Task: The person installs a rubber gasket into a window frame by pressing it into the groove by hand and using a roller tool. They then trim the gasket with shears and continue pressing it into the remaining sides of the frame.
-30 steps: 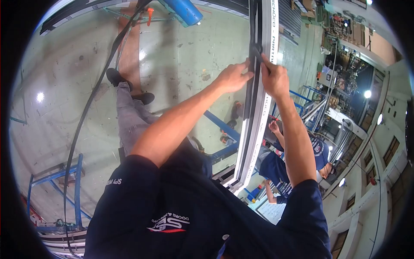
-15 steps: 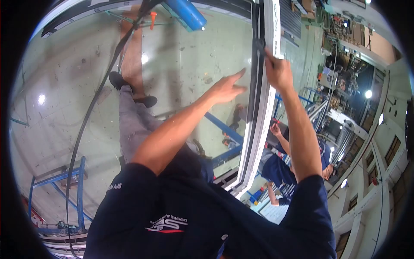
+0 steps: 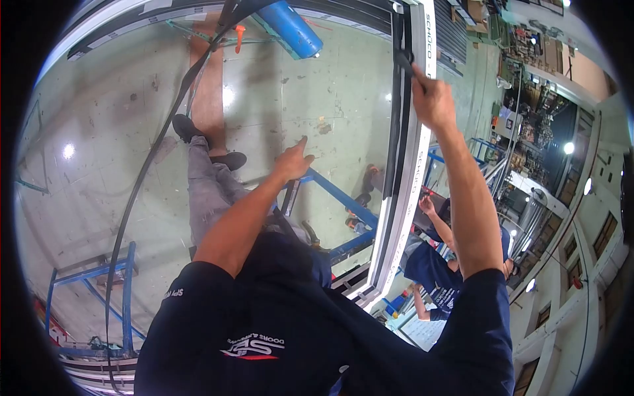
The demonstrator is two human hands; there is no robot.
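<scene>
My right hand is closed around the handle of a small dark tool. The tool's head rests at the black strip along the inner side of a long white and silver frame. Printed lettering runs down the frame's face. To the left of the frame, my left hand is in the air over the floor, its index finger and thumb stretched out and nothing in it.
Blue metal supports stand below the frame. A blue cylinder and an orange clamp-like part are at the top. A black hose hangs down the left. A co-worker is beyond the frame at the right.
My left hand has moved left and down, away from the frame. My right hand still holds the tool, which sits slightly higher along the frame.
</scene>
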